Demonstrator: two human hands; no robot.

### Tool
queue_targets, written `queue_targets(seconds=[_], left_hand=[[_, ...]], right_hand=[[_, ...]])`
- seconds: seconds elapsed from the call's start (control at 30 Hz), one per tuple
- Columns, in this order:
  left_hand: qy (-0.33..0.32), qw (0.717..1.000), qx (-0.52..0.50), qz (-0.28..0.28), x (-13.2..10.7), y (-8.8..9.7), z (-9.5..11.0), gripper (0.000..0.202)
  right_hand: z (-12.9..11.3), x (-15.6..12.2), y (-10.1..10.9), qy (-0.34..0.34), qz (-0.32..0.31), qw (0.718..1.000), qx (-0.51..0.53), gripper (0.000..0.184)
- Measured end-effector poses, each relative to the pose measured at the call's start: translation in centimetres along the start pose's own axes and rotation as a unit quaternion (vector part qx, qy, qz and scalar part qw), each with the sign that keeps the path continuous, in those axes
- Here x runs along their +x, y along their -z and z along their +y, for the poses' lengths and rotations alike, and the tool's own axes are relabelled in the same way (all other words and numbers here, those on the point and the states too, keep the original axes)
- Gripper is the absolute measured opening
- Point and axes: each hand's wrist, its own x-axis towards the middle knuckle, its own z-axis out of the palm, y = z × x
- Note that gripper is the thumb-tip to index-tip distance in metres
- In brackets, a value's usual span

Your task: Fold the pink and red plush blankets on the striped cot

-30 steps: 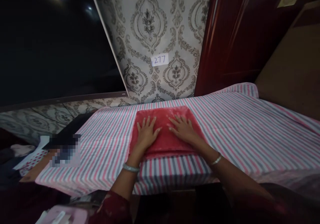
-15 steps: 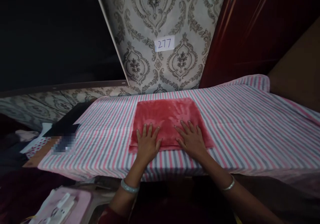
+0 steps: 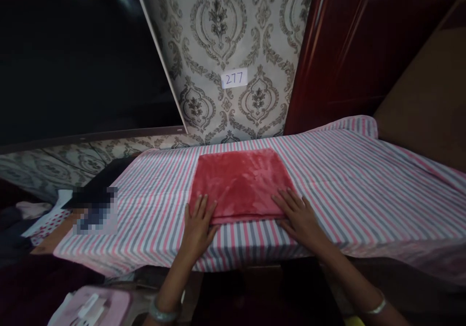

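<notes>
A folded red plush cloth (image 3: 240, 180) lies flat on a striped sheet (image 3: 349, 185), its layered fold edge toward me. My left hand (image 3: 198, 221) rests at the cloth's near left corner, fingers stretched over it and thumb by the front edge. At the near right corner, my right hand (image 3: 298, 214) lies with fingers spread, the fingertips on the plush and the thumb just off its front edge. Paler brushed marks show on the cloth's surface. Neither hand grips anything.
A large dark screen (image 3: 80, 59) stands at the back left, beside patterned wallpaper with a paper label (image 3: 234, 78) reading 277. A dark red wooden panel (image 3: 338, 49) rises at the back right. A pink stool-like item (image 3: 112, 306) sits low at the front left.
Both hands have slid apart and toward me, from the cloth's front middle to its near corners. The camera view has shifted slightly.
</notes>
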Motion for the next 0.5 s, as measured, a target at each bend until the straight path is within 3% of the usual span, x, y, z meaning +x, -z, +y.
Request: queue_targets(seconds=[0.2,0.37,0.5], left_hand=[[0.009,0.999,-0.027,0.018,-0.5,-0.2,-2.5,0.066],[0.028,0.998,-0.022,0.057,-0.3,-0.2,-2.5,0.061],[0.029,0.996,-0.03,0.077,-0.4,-0.4,-2.6,0.058]], right_hand=[[2.3,-1.1,-0.8,0.003,0.066,0.996,0.06,0.082],[2.8,-0.7,-0.6,0.01,0.061,0.997,0.055,0.092],[3.2,-0.5,-0.4,0.013,0.054,0.998,0.043,0.086]])
